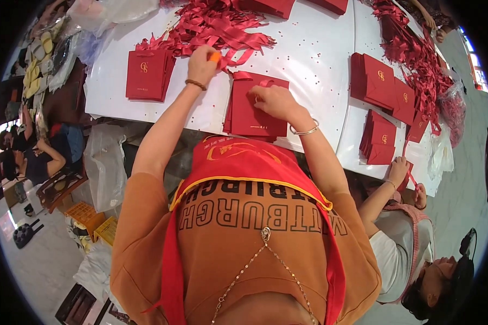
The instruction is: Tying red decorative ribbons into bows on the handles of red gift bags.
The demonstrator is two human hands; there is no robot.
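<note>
On the white table, a stack of red paper gift bags (256, 120) lies just in front of me. My right hand (275, 102) rests over the top bag, fingers curled in a pinch against its face; whatever is between the fingertips is hidden. A short red ribbon loop (266, 83) shows beside its knuckles. To the left, my left hand (201, 69) is closed at the edge of a heap of red satin ribbons (211, 27). Something small and orange (215, 56) sits at its fingers, and a ribbon runs close by. I cannot make out what that hand grips.
Another bag stack (149, 76) stands left of my left hand. At right are more bag stacks (374, 80) and a second ribbon heap (412, 59). A co-worker's hands (400, 170) handle a ribbon at the lower right. Yellow crates (87, 216) stand on the floor at left.
</note>
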